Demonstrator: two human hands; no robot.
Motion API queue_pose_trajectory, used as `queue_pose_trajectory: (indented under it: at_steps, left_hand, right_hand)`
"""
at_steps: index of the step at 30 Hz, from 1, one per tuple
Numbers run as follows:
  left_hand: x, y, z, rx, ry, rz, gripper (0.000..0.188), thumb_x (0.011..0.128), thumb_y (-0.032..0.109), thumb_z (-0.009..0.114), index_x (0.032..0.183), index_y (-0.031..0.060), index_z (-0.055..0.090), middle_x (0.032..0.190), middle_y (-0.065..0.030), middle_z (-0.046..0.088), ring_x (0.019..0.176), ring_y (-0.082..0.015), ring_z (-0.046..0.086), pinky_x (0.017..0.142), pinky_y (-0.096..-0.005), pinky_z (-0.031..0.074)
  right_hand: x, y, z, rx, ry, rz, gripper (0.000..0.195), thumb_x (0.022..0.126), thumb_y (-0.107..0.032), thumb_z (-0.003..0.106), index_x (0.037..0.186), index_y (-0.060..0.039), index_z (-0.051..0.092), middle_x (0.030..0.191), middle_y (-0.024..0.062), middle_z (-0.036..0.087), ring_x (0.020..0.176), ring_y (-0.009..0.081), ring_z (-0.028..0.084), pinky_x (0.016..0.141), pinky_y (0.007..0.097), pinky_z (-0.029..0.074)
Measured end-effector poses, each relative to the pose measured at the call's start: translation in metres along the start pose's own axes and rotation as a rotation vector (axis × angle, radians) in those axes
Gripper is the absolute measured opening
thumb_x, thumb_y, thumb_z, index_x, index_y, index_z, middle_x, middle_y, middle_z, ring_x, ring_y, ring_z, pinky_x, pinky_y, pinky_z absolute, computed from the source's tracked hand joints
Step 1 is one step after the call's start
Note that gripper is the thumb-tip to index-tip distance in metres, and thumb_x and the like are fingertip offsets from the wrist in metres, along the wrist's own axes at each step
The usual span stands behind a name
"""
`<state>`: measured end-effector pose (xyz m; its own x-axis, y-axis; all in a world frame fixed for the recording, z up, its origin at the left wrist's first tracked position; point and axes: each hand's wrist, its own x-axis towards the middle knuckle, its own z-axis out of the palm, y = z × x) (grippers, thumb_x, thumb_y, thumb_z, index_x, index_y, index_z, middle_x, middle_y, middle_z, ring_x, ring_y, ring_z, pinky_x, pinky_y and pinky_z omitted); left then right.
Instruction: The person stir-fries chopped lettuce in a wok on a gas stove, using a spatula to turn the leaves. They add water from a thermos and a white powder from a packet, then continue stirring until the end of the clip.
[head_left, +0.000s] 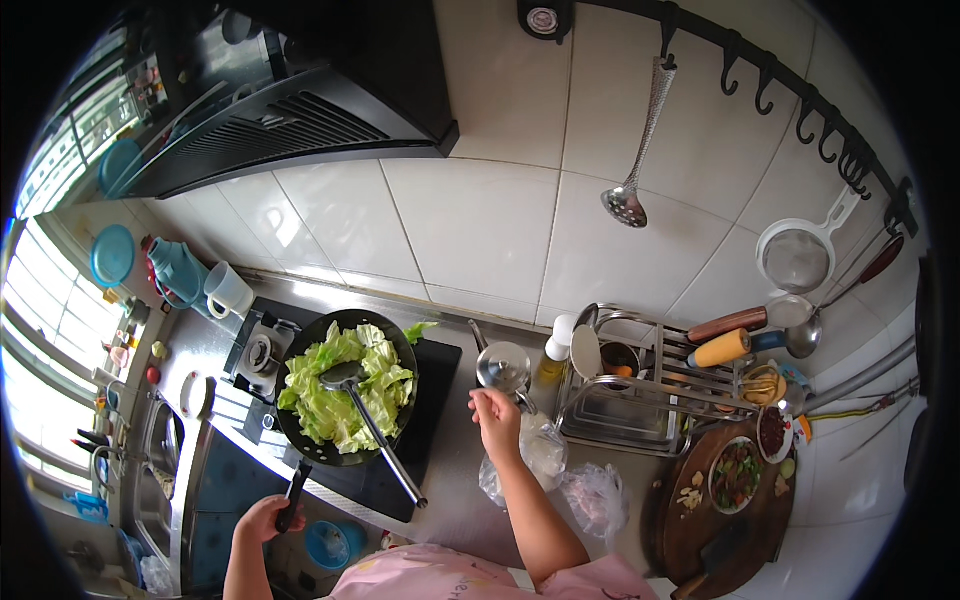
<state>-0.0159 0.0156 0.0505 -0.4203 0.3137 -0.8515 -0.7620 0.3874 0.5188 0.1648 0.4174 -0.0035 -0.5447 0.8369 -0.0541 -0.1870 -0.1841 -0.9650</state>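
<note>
A dark wok (300, 447) full of torn green leaves (315, 397) sits on the black glass hob (442, 375). My left hand (262, 519) is closed around the wok's black handle (294, 495). A metal spatula (379, 435) lies with its blade on the leaves and its handle out over the wok's rim. My right hand (495, 416) is raised at the near side of a small metal pot with a clear lid (503, 365), its fingers curled; whether they touch or hold anything cannot be told. Below it lies a clear plastic bag (544, 450) with pale contents.
Right of the pot stand an oil bottle (551, 367) and a metal rack (626, 435). A round wooden board (679, 517) holds a bowl of chopped food (735, 475) and a cleaver (724, 547). Another burner (261, 354) and a white mug (229, 289) are at left. A range hood (300, 127) hangs above.
</note>
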Motion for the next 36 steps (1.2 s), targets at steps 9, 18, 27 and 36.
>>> queue_pose_trajectory:
  at_steps: [9, 18, 27, 36]
  left_hand:
    - [0.023, -0.019, 0.033, -0.157, -0.541, 0.011, 0.022, 0.086, 0.022, 0.06, 0.073, 0.0124, 0.045, 0.049, 0.0072, 0.03, 0.038, -0.0033, 0.027, 0.037, -0.0201, 0.024]
    - [0.018, -0.032, 0.058, -0.25, -0.43, 0.245, 0.008, 0.081, 0.006, 0.054, 0.082, 0.0098, 0.046, 0.05, 0.0064, 0.03, 0.036, -0.0042, 0.027, 0.036, -0.0215, 0.026]
    - [0.024, -0.039, 0.044, -0.407, -0.417, 0.319, 0.007, 0.081, 0.003, 0.05, 0.084, 0.0087, 0.047, 0.049, 0.0062, 0.029, 0.035, -0.0042, 0.026, 0.035, -0.022, 0.025]
    - [0.018, -0.041, 0.055, -0.406, -0.385, 0.3, 0.008, 0.08, 0.004, 0.053, 0.083, 0.007, 0.046, 0.049, 0.0039, 0.03, 0.036, -0.0063, 0.028, 0.036, -0.0239, 0.026]
  right_hand:
    - [-0.089, 0.031, -0.037, -0.072, -0.136, 0.234, 0.016, 0.088, -0.015, 0.056, 0.093, -0.0006, 0.062, 0.074, 0.0021, 0.059, 0.057, 0.0048, 0.049, 0.051, 0.0177, 0.038]
    - [-0.104, 0.047, -0.042, -0.123, -0.071, 0.233, 0.018, 0.089, -0.017, 0.056, 0.091, -0.0006, 0.061, 0.072, 0.0017, 0.058, 0.057, 0.005, 0.049, 0.052, 0.0179, 0.04]
    - [-0.025, 0.028, -0.024, -0.382, -0.189, -0.061, 0.016, 0.087, -0.014, 0.056, 0.094, -0.0021, 0.064, 0.078, 0.0063, 0.061, 0.064, 0.0126, 0.058, 0.06, 0.0234, 0.047]
    - [0.14, 0.062, 0.07, -1.048, -0.517, -0.576, 0.022, 0.079, -0.003, 0.05, 0.091, -0.0076, 0.068, 0.099, 0.0135, 0.06, 0.094, 0.0306, 0.056, 0.081, 0.036, 0.045]
